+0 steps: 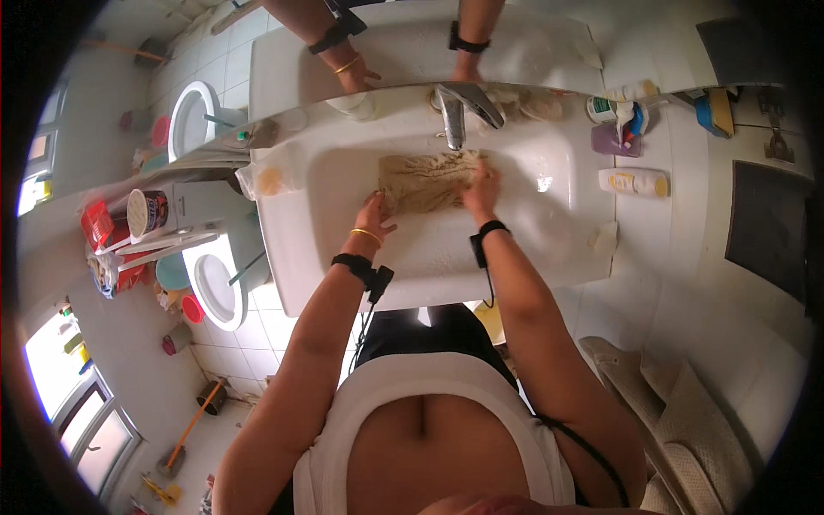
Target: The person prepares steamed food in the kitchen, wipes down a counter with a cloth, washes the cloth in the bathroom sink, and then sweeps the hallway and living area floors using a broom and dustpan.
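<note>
A wet beige cloth [421,184] lies crumpled in the basin of a white sink [369,290], just below the metal tap [455,120]. My left hand [372,218] is at the cloth's left edge, with its fingers apart and the thumb standing off to the side. At the right end of the cloth, my right hand [482,190] has its fingers curled onto the fabric, bunching it. The folds run across the cloth toward that hand. No water stream shows under the tap.
Bottles, including a white and yellow one [633,182], stand right of the sink. On its left corner is a clear plastic bag [268,178]. A toilet [219,287] and a red tub [193,309] are at the left. A mirror [412,51] rises behind the tap.
</note>
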### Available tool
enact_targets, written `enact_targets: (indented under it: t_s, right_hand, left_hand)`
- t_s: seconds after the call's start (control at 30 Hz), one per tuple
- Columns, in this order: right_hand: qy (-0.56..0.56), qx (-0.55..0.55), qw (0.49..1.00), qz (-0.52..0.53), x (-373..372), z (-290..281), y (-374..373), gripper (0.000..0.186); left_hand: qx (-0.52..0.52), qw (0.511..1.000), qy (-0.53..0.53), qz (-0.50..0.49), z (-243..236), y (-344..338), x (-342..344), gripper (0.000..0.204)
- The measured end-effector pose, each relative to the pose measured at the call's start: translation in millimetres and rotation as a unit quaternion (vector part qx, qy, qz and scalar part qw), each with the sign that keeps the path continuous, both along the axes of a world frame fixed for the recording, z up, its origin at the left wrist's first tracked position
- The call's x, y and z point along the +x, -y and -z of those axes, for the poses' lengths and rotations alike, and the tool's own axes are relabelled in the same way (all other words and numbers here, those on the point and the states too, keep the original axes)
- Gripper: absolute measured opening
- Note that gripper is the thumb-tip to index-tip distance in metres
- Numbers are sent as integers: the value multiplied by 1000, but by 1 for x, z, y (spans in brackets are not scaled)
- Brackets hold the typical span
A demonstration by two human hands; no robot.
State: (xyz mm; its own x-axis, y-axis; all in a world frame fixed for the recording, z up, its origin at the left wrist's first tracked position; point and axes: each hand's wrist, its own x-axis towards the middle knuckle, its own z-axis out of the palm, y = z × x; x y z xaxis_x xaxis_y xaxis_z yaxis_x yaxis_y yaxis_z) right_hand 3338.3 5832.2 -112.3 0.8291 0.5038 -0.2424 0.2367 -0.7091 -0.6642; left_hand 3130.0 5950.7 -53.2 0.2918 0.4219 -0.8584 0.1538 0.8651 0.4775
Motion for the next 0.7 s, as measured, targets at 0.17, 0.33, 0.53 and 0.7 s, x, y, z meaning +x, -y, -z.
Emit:
enact_targets:
  t_s: [0.17,0.33,0.53,0.7]
  right_hand:
    - [-297,101,913,-259,-92,-76,-49,50]
    - [-244,122,910,-312,-107,-131,-66,36]
    - [52,36,989,-137,-8,-55,-32,19]
    - [-9,5,998,-67,-17,-57,-13,53]
  left_hand:
    - [-158,970,158,-90,-9,-9,8,48]
    - [261,901,311,153,48,-16,0,40]
    - [-100,978,166,-72,-32,9,29,33]
    - [-22,1000,7,-14,-35,1,12,38]
